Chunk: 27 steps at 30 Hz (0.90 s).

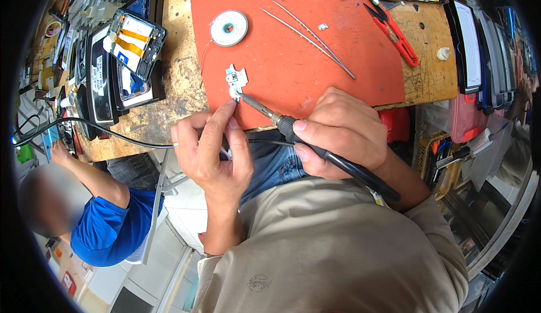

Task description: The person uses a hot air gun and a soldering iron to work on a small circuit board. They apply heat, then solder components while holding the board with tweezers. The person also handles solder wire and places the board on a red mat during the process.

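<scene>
Both hands meet at the near edge of one red mat (293, 48). Right hand (338, 135) is clamped round the black handle of one soldering iron (293, 129), whose tip touches one small white circuit board (235, 82) lying at the mat's edge. Left hand (211, 155) is curled, its forefinger tip pressed beside that board; a thin strand seems pinched there, though I cannot tell for sure. Farther up the mat lie one solder spool (229, 28) and one pair of tweezers (310, 36). One pair of red cutters (394, 34) lies at the mat's right edge. On the wooden worktop (180, 87) to the left, one opened phone (135, 42) rests on stacked phones.
</scene>
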Motion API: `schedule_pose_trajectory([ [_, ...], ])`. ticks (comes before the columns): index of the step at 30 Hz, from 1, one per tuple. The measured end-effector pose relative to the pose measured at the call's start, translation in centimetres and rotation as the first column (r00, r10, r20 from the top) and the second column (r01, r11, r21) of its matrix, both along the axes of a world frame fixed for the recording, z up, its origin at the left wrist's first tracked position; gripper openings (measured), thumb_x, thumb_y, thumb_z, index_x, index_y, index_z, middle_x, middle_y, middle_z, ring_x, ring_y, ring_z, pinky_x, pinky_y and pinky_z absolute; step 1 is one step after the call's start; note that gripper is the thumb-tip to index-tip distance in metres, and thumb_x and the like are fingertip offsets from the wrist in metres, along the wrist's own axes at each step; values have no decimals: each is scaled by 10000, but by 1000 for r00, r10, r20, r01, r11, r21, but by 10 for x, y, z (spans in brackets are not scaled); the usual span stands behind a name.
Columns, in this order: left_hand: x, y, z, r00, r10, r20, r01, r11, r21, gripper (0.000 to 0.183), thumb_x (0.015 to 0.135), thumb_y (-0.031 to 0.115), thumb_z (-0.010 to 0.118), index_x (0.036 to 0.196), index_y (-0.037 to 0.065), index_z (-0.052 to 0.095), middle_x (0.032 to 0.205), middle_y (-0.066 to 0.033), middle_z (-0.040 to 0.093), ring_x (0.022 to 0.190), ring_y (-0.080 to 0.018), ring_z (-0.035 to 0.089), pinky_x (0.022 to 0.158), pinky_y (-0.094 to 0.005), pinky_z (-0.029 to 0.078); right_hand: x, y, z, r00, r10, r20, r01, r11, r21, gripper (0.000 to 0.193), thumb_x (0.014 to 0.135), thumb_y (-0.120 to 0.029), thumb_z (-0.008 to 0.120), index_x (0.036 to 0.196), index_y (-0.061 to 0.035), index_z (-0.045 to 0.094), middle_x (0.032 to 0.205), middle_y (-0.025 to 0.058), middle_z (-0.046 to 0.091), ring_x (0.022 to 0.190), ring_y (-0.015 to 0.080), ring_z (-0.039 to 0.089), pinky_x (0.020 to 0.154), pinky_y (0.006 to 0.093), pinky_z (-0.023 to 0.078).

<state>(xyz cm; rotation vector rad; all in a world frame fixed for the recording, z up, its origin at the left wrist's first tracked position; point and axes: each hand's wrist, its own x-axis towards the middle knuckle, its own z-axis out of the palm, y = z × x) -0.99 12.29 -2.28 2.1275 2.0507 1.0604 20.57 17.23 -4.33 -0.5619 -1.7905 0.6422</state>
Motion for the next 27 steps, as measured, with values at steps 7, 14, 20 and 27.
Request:
schedule_pose_trajectory([
  [7,-1,0,-2,1000,-11,-20,11,1000,9,288,810,-18,783,1082,54,846,868,-82,643,820,-258,592,760,-390,444,0,0,-1,1000,22,-7,-22,1000,4,390,799,59,851,1169,45,727,893,116,686,658,249,668,570,394,517],
  [14,-1,0,-2,1000,-9,-24,9,1000,19,282,815,-17,784,1081,57,843,860,-77,641,810,-257,585,756,-392,439,-1,0,0,1000,16,-25,-16,1000,1,429,759,61,871,1161,37,721,873,109,677,673,255,667,582,392,513],
  [20,-1,0,-1,1000,-8,-27,9,1000,14,280,820,-18,784,1086,55,836,863,-74,651,806,-256,587,760,-390,439,-1,1,0,1000,10,-12,-9,1000,13,488,685,60,907,1131,24,714,854,95,655,687,261,662,583,382,499],
  [27,-2,-4,-2,1000,13,-4,-13,1000,27,186,872,-29,773,1045,37,795,914,-101,692,851,-272,639,780,-393,465,-1,0,0,1000,13,-7,-13,1000,7,476,688,68,904,1124,22,720,864,93,662,686,258,664,584,382,498],
])
